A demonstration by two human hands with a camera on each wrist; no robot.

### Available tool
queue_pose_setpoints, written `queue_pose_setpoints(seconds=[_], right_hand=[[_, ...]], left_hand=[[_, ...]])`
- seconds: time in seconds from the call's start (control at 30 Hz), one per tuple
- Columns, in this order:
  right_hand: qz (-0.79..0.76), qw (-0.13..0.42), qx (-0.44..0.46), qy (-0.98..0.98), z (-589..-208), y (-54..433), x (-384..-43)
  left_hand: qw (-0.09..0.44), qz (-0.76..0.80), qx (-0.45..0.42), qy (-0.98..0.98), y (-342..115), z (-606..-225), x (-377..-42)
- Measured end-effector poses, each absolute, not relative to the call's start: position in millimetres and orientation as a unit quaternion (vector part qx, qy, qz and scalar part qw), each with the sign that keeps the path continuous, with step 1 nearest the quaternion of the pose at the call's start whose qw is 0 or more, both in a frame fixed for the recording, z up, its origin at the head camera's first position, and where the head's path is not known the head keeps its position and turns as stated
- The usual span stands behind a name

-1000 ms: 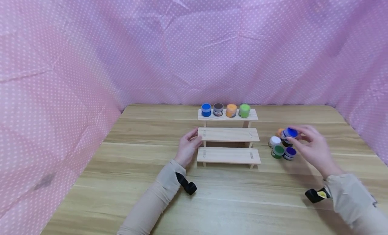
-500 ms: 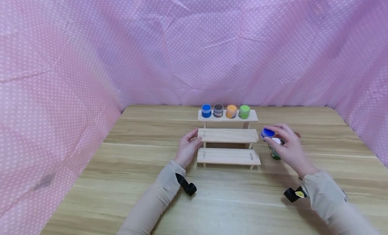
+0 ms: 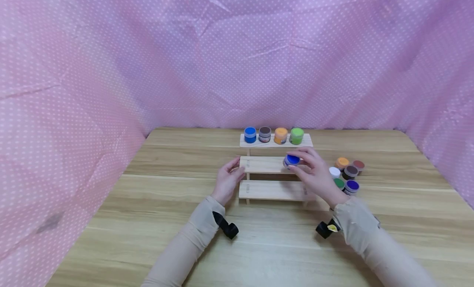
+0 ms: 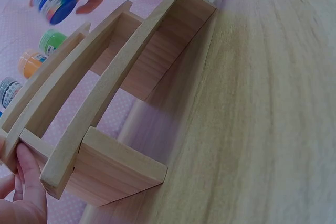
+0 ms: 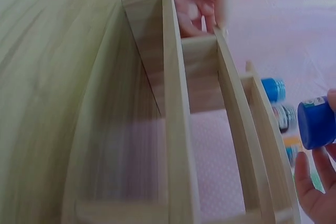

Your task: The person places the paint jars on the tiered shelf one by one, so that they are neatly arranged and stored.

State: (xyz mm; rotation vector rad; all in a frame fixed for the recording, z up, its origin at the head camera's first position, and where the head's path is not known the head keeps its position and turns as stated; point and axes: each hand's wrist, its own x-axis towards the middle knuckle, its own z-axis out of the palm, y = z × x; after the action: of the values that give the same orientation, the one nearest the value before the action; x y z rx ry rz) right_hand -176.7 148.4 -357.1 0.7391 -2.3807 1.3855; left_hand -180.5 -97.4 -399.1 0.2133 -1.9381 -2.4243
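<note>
A three-tier wooden display stand [image 3: 275,190] is on the table. My left hand [image 3: 227,182] grips the left end of its middle step, with thumb and fingers round the edge in the left wrist view. My right hand [image 3: 315,174] pinches a dark blue paint jar [image 3: 292,160] between thumb and fingers. That jar hangs over the right part of the middle step, apart from the wood in the left wrist view. On the top step stand a blue jar [image 3: 250,135], a dark brown jar [image 3: 264,134], an orange jar [image 3: 280,136] and a light green jar [image 3: 296,136].
Right of the stand, several more jars sit close together on the wooden table [image 3: 177,176], among them an orange jar [image 3: 342,163], a reddish-brown jar [image 3: 358,166] and a purple jar [image 3: 352,187]. My right hand partly covers the nearest ones. A pink dotted curtain [image 3: 222,73] hangs behind.
My right hand has carried the dark blue jar leftward from the group of jars to above the middle step. The left hand has stayed at the stand's left end.
</note>
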Motion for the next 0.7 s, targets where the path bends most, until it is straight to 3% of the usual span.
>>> queue_pose_setpoints(seconds=[0.7], right_hand=[[0.537, 0.046, 0.265, -0.799, -364.6, 86.6, -193.6]], left_hand=[[0.000, -0.766, 0.070, -0.639, -98.1, -396.4, -180.5]])
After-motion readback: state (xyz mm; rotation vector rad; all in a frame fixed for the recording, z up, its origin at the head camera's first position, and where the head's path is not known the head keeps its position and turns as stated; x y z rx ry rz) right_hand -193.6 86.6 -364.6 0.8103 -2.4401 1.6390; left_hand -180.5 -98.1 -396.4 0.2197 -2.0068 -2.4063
